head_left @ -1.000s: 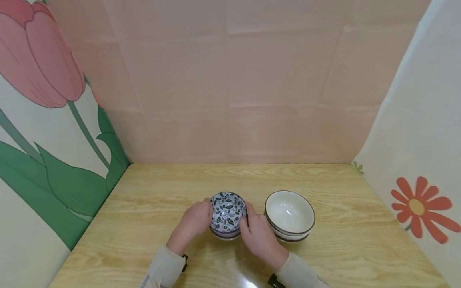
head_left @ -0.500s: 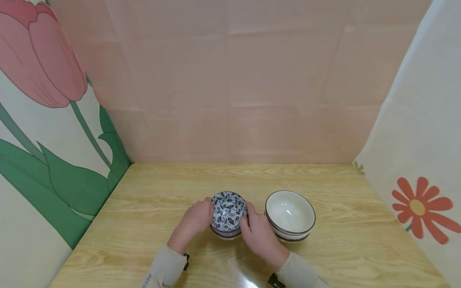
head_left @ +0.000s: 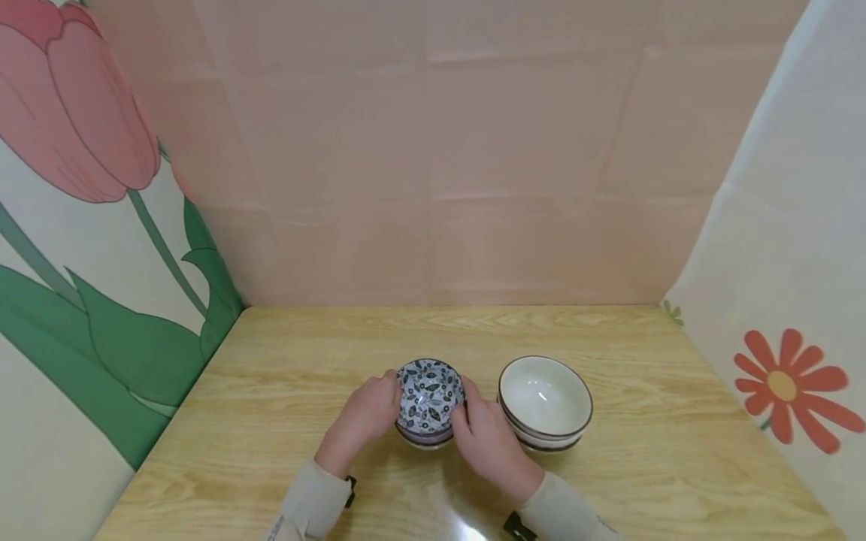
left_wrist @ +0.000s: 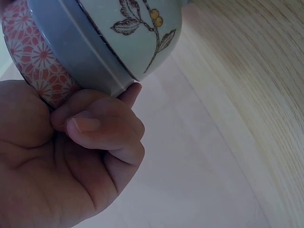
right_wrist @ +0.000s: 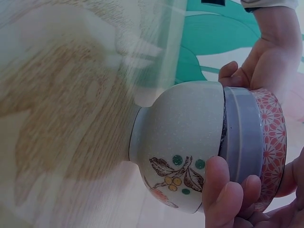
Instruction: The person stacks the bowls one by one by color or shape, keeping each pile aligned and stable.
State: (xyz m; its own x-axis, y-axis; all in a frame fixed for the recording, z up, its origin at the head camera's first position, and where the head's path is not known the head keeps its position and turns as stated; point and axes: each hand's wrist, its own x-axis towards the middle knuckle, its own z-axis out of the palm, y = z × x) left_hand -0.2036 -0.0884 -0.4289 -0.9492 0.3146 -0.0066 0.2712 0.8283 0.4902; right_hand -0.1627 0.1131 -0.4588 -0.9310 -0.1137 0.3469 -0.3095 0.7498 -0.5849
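Both hands hold a stack of nested bowls at the middle of the table. The top bowl (head_left: 428, 398) shows a dark leaf print inside and a red-and-white flower pattern outside. Beneath its patterned wall is a grey-blue bowl (right_wrist: 243, 137), set in a white bowl (right_wrist: 185, 128) painted with leaves and yellow berries. On the left side, my left hand (head_left: 368, 409) grips the top bowl, its fingers curled under the red wall. My right hand (head_left: 490, 439) grips the opposite side, thumb at the rim and fingertips against the grey-blue bowl.
Close to the right of my right hand stands another stack of cream bowls (head_left: 543, 398) with dark rims. The wooden table (head_left: 304, 346) ends at a pink backdrop (head_left: 433, 188), with flower-printed sheets (head_left: 744, 248) at the sides.
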